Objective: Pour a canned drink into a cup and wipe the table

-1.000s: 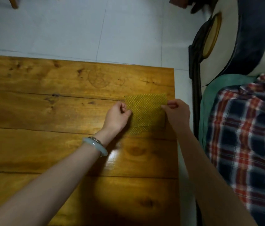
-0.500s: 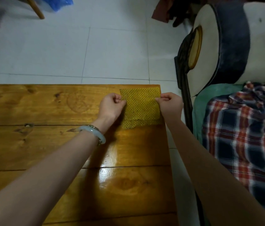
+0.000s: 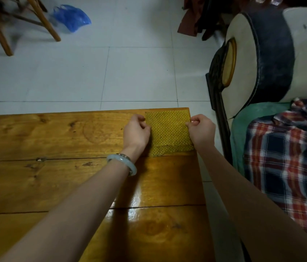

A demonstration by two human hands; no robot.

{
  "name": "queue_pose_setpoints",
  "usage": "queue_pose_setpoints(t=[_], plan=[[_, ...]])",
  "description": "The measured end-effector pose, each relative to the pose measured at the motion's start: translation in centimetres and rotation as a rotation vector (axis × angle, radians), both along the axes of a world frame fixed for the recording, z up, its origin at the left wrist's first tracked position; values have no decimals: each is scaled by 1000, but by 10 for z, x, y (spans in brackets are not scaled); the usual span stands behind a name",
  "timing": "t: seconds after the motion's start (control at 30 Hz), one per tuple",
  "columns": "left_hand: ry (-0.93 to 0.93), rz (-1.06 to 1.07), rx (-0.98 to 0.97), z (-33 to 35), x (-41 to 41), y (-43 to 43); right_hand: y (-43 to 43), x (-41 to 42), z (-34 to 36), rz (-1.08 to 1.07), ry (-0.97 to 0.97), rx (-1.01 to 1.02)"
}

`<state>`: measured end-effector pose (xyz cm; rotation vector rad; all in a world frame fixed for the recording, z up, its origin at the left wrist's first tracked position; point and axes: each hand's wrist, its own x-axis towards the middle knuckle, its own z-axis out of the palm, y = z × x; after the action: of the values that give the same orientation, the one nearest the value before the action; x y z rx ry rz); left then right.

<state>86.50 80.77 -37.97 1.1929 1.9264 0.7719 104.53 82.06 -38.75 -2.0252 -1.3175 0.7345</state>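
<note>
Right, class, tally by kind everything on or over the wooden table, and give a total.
hands: 2 (left hand, right hand)
yellow cloth: 1
bracelet: 1
Total: 4

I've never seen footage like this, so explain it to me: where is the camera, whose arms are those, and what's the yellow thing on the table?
There is no machine here. A person wears a camera on the head, looking forward and down, so the two bare arms are their own. The left hand, with a pale bracelet on its wrist, and the right hand each pinch one side of a yellow dotted cloth. It lies at the far right corner of the wooden table. No can or cup is in view.
</note>
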Motion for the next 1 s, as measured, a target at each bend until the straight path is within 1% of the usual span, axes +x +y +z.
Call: queue_pose_setpoints(t=[0.07, 0.1, 0.17, 0.2, 0.23, 0.27, 0.33, 0.4, 0.53, 0.6, 0.67, 0.73, 0.8, 0.87, 0.9, 0.93, 1.0], plan=[[34, -1, 28, 3, 3, -8, -3, -1, 2, 43, -35, 6], [116, -39, 66, 4, 3, -13, -6, -2, 4, 72, -79, 27], [374, -212, 201, 7, 3, -26, -14, -5, 3, 176, -231, 137], [502, -329, 271, 7, 3, -32, -20, -7, 1, 258, -328, 194], [610, -456, 302, 6, 2, -37, -27, -10, -2, 344, -417, 226], [706, -572, 290, 4, 1, -41, -34, -13, -7, 420, -488, 243], [831, -725, 152, -1, 0, -49, -45, -19, -17, 526, -568, 216], [865, -777, 36, -2, -1, -56, -53, -24, -17, 565, -586, 132], [853, -810, 77, 14, -10, -71, -64, -30, 4, 610, -616, 38], [851, -792, 24, 24, -22, -82, -77, -34, 22, 658, -622, -15], [855, -774, -45, 42, -38, -103, -95, -39, 48, 732, -604, -108], [818, -789, -82, 66, -53, -127, -115, -45, 81, 811, -594, -212], [797, -838, -84, 98, -68, -156, -138, -56, 121, 906, -613, -344], [849, -863, -42, 136, -83, -185, -164, -72, 164, 990, -620, -450], [891, -853, -2, 157, -92, -198, -176, -82, 185, 1020, -637, -454], [948, -845, 54, 178, -101, -211, -187, -94, 208, 1037, -651, -392], [1028, -769, 227, 223, -122, -231, -208, -120, 257, 1039, -675, -189]])
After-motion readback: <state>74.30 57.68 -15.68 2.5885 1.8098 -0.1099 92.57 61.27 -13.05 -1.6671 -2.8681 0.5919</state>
